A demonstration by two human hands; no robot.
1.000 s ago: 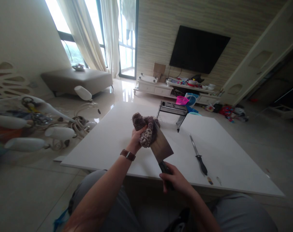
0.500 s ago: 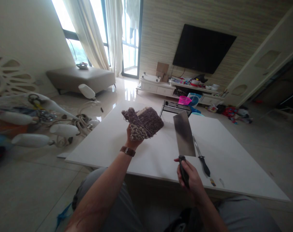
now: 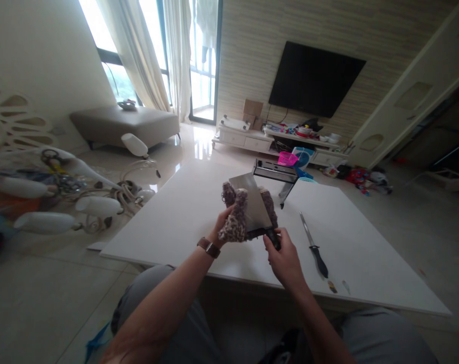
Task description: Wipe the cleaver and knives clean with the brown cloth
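My left hand (image 3: 222,225) grips a brown knitted cloth (image 3: 235,222), bunched up above the white table (image 3: 184,217). My right hand (image 3: 284,258) is closed round the dark handle of a cleaver (image 3: 252,207). Its wide steel blade points up and to the left and lies against the cloth, with the cloth folded round the blade's far side. A brown watch sits on my left wrist. Both hands hover over the table's near edge, above my lap.
A long sharpening steel (image 3: 313,242) with a black handle lies on the table to the right. A metal rack (image 3: 277,174) stands at the far edge. A lamp fixture with white shades (image 3: 62,202) lies on the floor to the left. TV and low cabinet stand behind.
Half a second ago the cleaver stood apart to the right of the cloth. Now my right hand has brought the blade back left against the cloth, which my left hand lowered slightly.
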